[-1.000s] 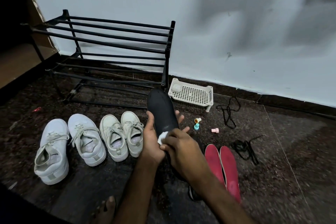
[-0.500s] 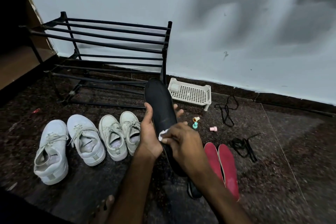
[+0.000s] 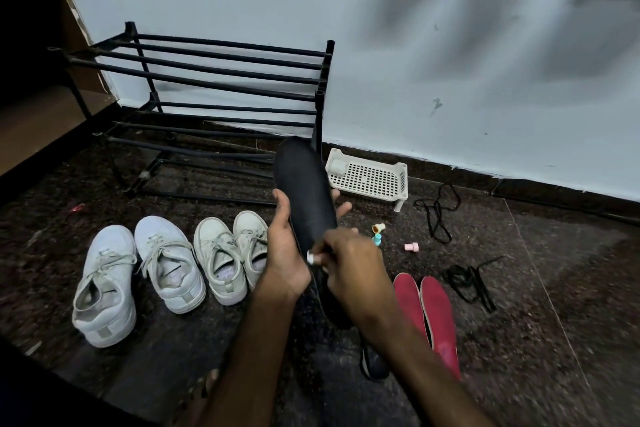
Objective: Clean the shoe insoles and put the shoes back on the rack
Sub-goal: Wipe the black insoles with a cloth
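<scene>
My left hand (image 3: 285,250) grips a black insole (image 3: 304,191) from below and holds it upright over the floor. My right hand (image 3: 353,274) is closed on a small white wipe (image 3: 311,257) pressed against the insole's lower half. Two red insoles (image 3: 424,308) lie flat on the floor at the right. A pair of large white sneakers (image 3: 138,274) and a smaller white pair (image 3: 232,250) stand on the floor at the left. The black shoe rack (image 3: 221,80) stands empty against the wall. A dark shoe (image 3: 375,362) shows partly under my right forearm.
A white perforated plastic tray (image 3: 369,178) sits right of the rack. Black shoelaces (image 3: 438,211) and another black lace bundle (image 3: 471,279) lie on the floor at the right. Small coloured caps (image 3: 377,234) and a pink cap (image 3: 411,246) lie near the tray. A wooden cabinet (image 3: 38,80) stands at the left.
My right hand with the wipe has slid down along the insole toward its heel end. The insole has risen slightly, and the view has shifted a little.
</scene>
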{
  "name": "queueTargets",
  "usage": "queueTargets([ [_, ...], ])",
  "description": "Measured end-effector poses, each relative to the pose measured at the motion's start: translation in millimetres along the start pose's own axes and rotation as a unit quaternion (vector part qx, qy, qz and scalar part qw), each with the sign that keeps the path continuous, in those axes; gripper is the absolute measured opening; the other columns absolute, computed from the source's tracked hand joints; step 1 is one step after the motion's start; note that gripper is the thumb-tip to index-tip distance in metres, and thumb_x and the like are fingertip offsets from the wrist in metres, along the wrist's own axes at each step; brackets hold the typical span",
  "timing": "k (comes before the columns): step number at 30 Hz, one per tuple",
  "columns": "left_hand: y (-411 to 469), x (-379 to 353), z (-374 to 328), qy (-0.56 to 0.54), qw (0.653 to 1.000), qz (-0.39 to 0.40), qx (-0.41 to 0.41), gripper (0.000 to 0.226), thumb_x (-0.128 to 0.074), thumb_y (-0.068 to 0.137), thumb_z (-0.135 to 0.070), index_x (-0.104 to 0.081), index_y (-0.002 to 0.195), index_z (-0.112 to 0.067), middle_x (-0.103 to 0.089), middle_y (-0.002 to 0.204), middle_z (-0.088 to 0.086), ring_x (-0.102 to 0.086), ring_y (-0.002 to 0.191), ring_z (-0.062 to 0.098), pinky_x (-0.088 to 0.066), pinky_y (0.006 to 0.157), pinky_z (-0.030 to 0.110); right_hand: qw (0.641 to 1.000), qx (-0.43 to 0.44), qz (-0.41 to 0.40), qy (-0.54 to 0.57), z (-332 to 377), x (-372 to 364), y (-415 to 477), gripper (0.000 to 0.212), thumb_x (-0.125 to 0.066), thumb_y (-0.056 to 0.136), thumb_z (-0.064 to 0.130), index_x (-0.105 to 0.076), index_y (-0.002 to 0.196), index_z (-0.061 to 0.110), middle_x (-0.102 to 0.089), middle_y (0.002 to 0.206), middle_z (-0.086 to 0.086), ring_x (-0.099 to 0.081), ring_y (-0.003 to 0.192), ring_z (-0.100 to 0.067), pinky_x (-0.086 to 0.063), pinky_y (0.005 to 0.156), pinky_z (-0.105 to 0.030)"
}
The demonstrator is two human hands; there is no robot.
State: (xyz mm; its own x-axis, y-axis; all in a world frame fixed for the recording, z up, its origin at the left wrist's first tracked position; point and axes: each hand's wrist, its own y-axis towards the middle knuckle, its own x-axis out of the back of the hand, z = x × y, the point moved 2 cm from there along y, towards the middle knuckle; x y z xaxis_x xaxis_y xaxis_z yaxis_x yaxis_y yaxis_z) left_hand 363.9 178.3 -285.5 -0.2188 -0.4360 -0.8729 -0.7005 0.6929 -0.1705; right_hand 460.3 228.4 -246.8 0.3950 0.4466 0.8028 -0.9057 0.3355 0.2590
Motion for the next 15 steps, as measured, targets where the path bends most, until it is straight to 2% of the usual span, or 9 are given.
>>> queueTargets([
  [2,-3,-5,5,0.008,1.0,0.001,0.001,0.074,-0.034,0.091,-0.066,-0.062,0.123,-0.005,-0.061,0.122,0.015,-0.055,0.121,0.034,-0.044,0.103,0.045,0.999,0.012,-0.036,-0.038,0,6,28,0.028,-0.062,0.072,-0.006,-0.065,0.082,0.02,-0.066,0.084,0.001,-0.061,0.079,-0.02,-0.049,0.069,-0.033],
  [5,-7,-11,7,0.011,1.0,0.004,0.015,0.069,-0.036,0.092,-0.064,-0.07,0.11,-0.006,-0.068,0.113,0.014,-0.064,0.108,0.026,-0.051,0.095,0.036,0.996,-0.013,-0.08,-0.023,3,13,57,0.021,-0.066,0.077,-0.001,-0.067,0.082,0.02,-0.067,0.083,0.003,-0.063,0.078,-0.015,-0.053,0.071,-0.035],
  [8,-7,-10,-2,0.008,1.0,-0.002,0.008,0.073,-0.036,0.091,-0.065,-0.061,0.124,-0.005,-0.06,0.128,0.015,-0.06,0.114,0.028,-0.046,0.101,0.041,0.998,-0.018,-0.05,0.022,11,6,36,0.019,-0.067,0.08,0.002,-0.068,0.082,0.021,-0.068,0.084,0.005,-0.063,0.08,-0.012,-0.051,0.074,-0.031],
  [12,0,4,-18,-0.018,1.0,-0.005,0.006,0.074,-0.033,0.089,-0.069,-0.062,0.123,-0.01,-0.062,0.118,0.008,-0.062,0.097,0.022,-0.052,0.086,0.05,0.997,-0.02,0.021,0.071,7,-4,-19,0.011,-0.07,0.079,0.01,-0.068,0.078,0.02,-0.066,0.084,0.007,-0.058,0.077,-0.006,-0.046,0.07,-0.023],
  [14,1,10,-20,-0.011,1.0,-0.015,0.0,0.075,-0.03,0.09,-0.07,-0.065,0.118,-0.01,-0.064,0.116,0.008,-0.062,0.095,0.022,-0.053,0.084,0.051,0.999,0.019,0.037,0.029,5,-8,-21,0.012,-0.068,0.076,0.008,-0.065,0.078,0.02,-0.063,0.084,0.005,-0.058,0.08,-0.012,-0.047,0.068,-0.03],
  [15,1,9,-20,-0.006,1.0,-0.017,0.003,0.077,-0.029,0.089,-0.071,-0.065,0.118,-0.009,-0.064,0.115,0.009,-0.061,0.096,0.023,-0.05,0.09,0.053,0.998,0.045,0.036,-0.008,6,-9,-15,0.014,-0.066,0.075,0.006,-0.063,0.08,0.019,-0.061,0.085,0.002,-0.057,0.082,-0.018,-0.047,0.066,-0.033],
])
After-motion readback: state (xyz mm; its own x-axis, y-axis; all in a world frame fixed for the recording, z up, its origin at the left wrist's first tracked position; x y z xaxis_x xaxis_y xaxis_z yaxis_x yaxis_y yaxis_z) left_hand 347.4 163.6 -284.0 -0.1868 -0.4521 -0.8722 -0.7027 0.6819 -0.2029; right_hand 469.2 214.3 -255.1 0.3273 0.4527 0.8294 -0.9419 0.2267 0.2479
